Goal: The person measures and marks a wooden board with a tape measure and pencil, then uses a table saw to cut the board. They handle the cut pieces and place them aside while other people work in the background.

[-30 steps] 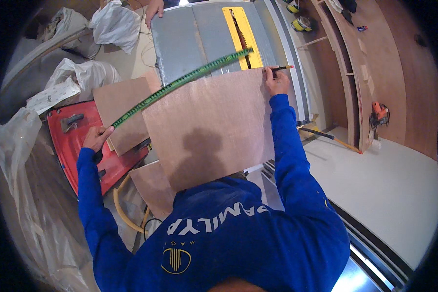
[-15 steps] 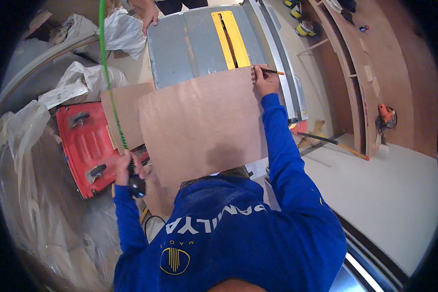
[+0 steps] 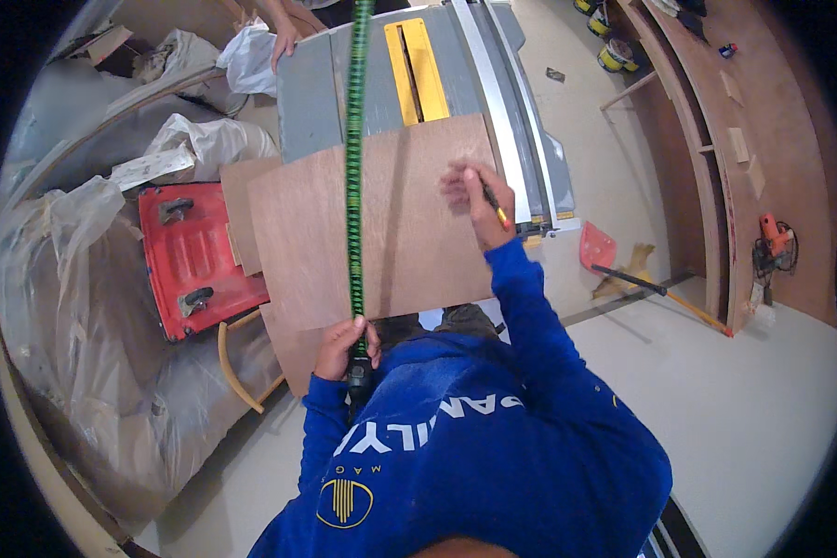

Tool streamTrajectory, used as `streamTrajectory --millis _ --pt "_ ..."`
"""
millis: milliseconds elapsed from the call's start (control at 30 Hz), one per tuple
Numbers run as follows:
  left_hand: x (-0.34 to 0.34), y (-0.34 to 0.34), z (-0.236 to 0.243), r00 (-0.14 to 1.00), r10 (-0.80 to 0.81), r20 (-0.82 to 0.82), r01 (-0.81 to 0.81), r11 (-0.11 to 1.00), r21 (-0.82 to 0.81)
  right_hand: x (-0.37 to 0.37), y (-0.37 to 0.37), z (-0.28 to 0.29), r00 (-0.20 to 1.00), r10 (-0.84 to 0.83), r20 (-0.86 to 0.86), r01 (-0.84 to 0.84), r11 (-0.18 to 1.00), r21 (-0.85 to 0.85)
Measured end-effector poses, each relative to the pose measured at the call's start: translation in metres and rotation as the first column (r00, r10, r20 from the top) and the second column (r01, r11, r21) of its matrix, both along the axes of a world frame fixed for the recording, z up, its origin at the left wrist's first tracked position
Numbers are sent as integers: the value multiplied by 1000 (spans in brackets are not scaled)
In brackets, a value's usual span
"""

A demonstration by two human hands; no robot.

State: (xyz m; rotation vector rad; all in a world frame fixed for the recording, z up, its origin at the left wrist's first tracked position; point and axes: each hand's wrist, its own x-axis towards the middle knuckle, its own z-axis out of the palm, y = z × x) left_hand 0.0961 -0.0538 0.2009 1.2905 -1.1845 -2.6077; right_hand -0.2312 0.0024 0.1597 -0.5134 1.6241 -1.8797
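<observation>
My left hand (image 3: 344,346) grips the dark case of a tape measure (image 3: 359,372) at the near edge of a plywood sheet (image 3: 325,242). The green blade (image 3: 353,177) runs out upward across the sheet and over the grey table saw (image 3: 312,84). My right hand (image 3: 479,200) is above the sheet's right part, its fingers slightly blurred, holding a black pencil with a red end (image 3: 498,210). A yellow insert (image 3: 418,84) with a slot lies beyond the sheet. More board (image 3: 237,214) shows beneath it at left.
Another person's hand (image 3: 284,46) touches the saw's far left corner. A red wheeled platform (image 3: 195,260) and plastic-covered piles (image 3: 84,353) are left. A wooden cabinet (image 3: 707,232), orange power tool (image 3: 772,242), red dustpan (image 3: 597,249) and paint cans (image 3: 614,54) are right.
My left hand and the tape have swung rightward, so the blade now runs straight up across the sheet. My right hand has come down and left from the sheet's far edge, pencil turned.
</observation>
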Motion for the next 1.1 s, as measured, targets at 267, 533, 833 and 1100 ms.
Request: streamTrajectory --millis 267,533,833,1100 --pt "-74 11 -1 845 -531 -67 523 846 -101 -21 46 46 958 -183 221 167 982 89" --pt "-104 20 -8 638 -756 -148 730 654 -197 -75 151 84 943 -329 58 329 944 -6" --pt "-221 60 24 663 -747 -49 737 663 -134 -167 218 58 873 -473 119 482 874 -64" --pt "-476 215 0 838 -546 -20 515 801 -307 -324 321 0 971 -134 -199 148 988 55"
